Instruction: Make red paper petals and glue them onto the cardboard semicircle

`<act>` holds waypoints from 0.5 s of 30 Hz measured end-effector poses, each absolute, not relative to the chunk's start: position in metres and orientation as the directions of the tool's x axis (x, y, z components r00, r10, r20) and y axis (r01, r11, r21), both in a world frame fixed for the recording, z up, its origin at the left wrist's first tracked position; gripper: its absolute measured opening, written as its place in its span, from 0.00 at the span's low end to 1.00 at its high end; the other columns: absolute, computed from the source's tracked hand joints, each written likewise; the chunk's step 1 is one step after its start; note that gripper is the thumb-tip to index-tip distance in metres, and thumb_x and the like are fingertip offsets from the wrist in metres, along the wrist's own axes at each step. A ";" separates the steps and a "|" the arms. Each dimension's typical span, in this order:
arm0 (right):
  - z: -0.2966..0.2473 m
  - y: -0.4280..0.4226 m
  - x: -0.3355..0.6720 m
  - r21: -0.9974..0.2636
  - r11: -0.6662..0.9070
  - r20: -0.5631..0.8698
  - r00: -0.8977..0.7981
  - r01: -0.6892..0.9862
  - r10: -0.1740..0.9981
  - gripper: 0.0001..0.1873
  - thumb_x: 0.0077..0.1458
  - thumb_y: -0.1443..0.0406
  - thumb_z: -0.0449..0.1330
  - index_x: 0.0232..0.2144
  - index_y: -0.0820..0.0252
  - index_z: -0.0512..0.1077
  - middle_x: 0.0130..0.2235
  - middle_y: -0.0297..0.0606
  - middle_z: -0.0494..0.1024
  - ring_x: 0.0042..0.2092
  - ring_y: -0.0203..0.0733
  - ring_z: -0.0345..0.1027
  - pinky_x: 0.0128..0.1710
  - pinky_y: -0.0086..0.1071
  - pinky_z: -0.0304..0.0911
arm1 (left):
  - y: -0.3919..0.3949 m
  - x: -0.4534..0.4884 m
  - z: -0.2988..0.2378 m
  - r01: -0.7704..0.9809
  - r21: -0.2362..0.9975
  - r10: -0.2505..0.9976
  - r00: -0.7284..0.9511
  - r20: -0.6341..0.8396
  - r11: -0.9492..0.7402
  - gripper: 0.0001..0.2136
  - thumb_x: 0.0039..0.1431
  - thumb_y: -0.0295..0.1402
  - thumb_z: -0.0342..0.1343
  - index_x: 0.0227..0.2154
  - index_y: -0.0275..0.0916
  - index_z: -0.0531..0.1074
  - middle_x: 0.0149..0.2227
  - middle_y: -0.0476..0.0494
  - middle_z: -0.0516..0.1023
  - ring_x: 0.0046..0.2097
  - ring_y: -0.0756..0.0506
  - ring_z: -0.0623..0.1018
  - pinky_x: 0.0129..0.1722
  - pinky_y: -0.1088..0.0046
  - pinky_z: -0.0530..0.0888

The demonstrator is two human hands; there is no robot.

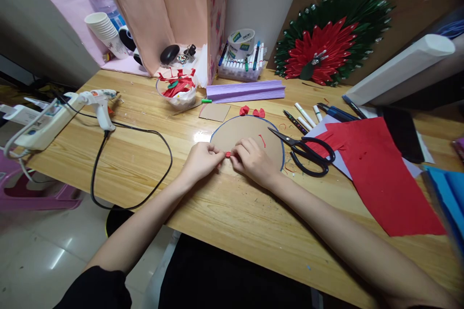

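A small piece of red crepe paper [228, 154] is pinched between my two hands, over the near edge of a round cardboard disc [239, 130] with a blue rim. My left hand [203, 160] grips its left end with thumb and fingers closed. The right end is in the closed fingers of my right hand [252, 160], which covers part of the disc. At the disc's far edge lie small red paper petals [258, 113]. Black-handled scissors [304, 149] rest with their blade tips over the disc's right side. A thin red scrap [262, 141] lies on the disc.
Red crepe paper [384, 174] and several markers [305, 115] lie to the right. A glue gun [99, 106] with its black cord [170, 147] is at left by a power strip [47, 125]. Behind are a tub of red scraps [177, 89], purple paper [246, 91] and a red-green flower [326, 48].
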State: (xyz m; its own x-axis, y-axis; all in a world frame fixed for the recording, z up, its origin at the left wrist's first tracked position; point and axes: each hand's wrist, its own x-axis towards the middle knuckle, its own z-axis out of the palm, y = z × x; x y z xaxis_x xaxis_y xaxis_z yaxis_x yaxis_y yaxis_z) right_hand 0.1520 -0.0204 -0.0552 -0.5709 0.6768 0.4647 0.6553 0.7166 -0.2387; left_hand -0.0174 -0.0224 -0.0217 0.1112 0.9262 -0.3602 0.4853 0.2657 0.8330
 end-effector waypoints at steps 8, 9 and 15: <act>-0.052 -0.020 0.153 -0.281 0.722 0.493 -0.551 0.632 0.673 0.04 0.55 0.71 0.53 0.28 0.61 0.66 0.30 0.43 0.71 0.34 0.45 0.61 0.33 0.37 0.61 | -0.022 -0.019 -0.018 0.467 0.839 0.920 0.123 -0.373 0.278 0.09 0.47 0.35 0.54 0.17 0.36 0.69 0.15 0.51 0.70 0.19 0.53 0.68 0.23 0.77 0.62; -0.052 -0.020 0.153 -0.281 0.724 0.495 -0.552 0.629 0.671 0.04 0.55 0.71 0.53 0.28 0.61 0.66 0.30 0.44 0.71 0.34 0.45 0.61 0.33 0.37 0.62 | -0.022 -0.019 -0.018 0.467 0.839 0.920 0.120 -0.373 0.279 0.09 0.47 0.34 0.54 0.17 0.36 0.69 0.14 0.51 0.70 0.19 0.53 0.68 0.23 0.77 0.62; -0.053 -0.020 0.153 -0.255 0.740 0.488 -0.577 0.623 0.655 0.04 0.55 0.70 0.53 0.29 0.61 0.66 0.31 0.44 0.71 0.34 0.46 0.61 0.33 0.37 0.62 | -0.022 -0.017 -0.014 0.466 0.836 0.915 0.122 -0.384 0.289 0.10 0.48 0.34 0.53 0.16 0.36 0.68 0.14 0.51 0.69 0.18 0.53 0.68 0.22 0.78 0.62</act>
State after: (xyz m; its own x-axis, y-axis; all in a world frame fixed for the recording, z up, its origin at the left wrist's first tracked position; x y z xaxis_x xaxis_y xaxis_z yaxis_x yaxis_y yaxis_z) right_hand 0.1530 -0.0203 -0.0531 -0.5774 0.6547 0.4879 0.6228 0.7395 -0.2553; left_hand -0.0173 -0.0225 -0.0144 0.1218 0.9151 -0.3844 0.4659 0.2893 0.8362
